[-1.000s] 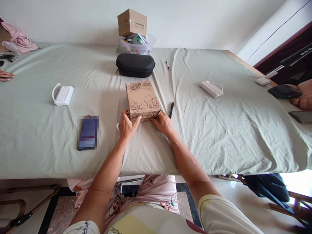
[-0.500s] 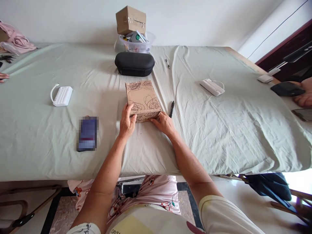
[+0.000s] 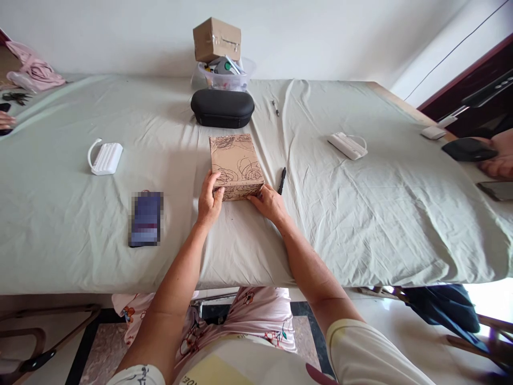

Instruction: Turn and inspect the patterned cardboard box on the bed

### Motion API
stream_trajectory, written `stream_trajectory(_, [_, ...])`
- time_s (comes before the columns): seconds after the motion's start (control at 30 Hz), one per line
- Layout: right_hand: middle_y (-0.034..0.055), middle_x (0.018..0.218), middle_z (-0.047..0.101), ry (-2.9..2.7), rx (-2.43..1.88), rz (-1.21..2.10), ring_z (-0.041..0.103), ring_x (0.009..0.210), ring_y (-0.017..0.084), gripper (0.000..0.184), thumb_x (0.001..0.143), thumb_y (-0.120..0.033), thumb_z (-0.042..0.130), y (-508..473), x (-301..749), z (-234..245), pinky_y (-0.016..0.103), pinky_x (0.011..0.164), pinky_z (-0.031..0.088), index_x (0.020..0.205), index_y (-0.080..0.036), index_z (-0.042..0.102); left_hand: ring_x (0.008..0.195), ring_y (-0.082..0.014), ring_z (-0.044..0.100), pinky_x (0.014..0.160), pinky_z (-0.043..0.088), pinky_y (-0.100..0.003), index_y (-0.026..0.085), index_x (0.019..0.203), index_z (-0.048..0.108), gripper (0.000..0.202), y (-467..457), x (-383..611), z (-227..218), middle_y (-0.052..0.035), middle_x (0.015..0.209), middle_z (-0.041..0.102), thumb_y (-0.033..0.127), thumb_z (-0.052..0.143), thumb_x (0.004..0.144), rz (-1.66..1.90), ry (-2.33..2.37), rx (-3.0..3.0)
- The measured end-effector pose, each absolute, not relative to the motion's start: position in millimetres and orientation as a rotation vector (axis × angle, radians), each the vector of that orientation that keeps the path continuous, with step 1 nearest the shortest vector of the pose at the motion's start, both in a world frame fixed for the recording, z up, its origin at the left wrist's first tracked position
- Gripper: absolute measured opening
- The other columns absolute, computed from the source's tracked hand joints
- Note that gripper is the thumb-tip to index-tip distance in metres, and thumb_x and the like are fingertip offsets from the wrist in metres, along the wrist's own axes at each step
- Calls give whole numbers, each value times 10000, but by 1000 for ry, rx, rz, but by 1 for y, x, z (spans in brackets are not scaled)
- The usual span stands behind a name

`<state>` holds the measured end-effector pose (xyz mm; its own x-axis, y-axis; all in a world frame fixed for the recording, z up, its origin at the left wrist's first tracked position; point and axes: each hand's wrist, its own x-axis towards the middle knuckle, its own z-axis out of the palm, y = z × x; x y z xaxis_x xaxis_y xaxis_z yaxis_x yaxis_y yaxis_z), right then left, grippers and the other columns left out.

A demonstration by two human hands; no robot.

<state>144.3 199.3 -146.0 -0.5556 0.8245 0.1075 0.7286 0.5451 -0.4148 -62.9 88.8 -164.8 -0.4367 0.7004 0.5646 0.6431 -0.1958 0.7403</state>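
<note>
A brown cardboard box (image 3: 234, 155) with dark scribbled loops on its top and front lies on the cloth-covered table in front of me. My left hand (image 3: 210, 198) grips its near left corner, fingers along the left side and thumb on the front face. At the near right corner, my right hand (image 3: 267, 202) is closed on the box's lower front edge, its thumb pointing left; some of its fingertips are hidden. A black pen (image 3: 282, 181) lies just to the right of that hand.
Behind the box are a black zip case (image 3: 223, 108), a clear plastic tub (image 3: 226, 81) and another carton (image 3: 217, 40). White power banks (image 3: 107, 158) (image 3: 348, 145) lie left and right. A phone (image 3: 146, 219) rests near left. Other people's hands (image 3: 6, 121) (image 3: 499, 158) show at both sides.
The view has shifted slightly. Both hands keep their hold at the box's near corners, and the box stays in place. At the far left, another person's hand shows with a dark object.
</note>
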Motion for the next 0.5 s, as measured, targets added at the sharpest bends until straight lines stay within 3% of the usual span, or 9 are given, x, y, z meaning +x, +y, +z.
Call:
stream_trajectory(0.13, [96,1069,701,-2509,-1285,453,686,935,246,205,997,-417,651,199,144,-145,332,749,488,987,-214,620,1585,-269,471,1341,387,-469,238,1523,501,580,86,-63,-165,-144,1626,558,603,414,1080,1733,1888,1650])
stream_trajectory(0.3, [98,1072,703,-2503,-1294,434,681,929,245,219,1003,-437,640,200,143,-148,328,730,471,991,-220,609,1544,-265,517,1328,409,-462,233,1417,577,503,88,-62,-165,-150,1573,598,577,424,1082,1736,1972,1617])
stream_trajectory(0.5, [95,990,695,-2505,-1248,440,662,849,229,415,1023,-613,574,202,147,-146,326,727,451,904,-216,598,1546,-269,512,1324,410,-466,232,1460,544,526,89,-64,-166,-150,1579,597,575,430,1078,1723,1934,1647])
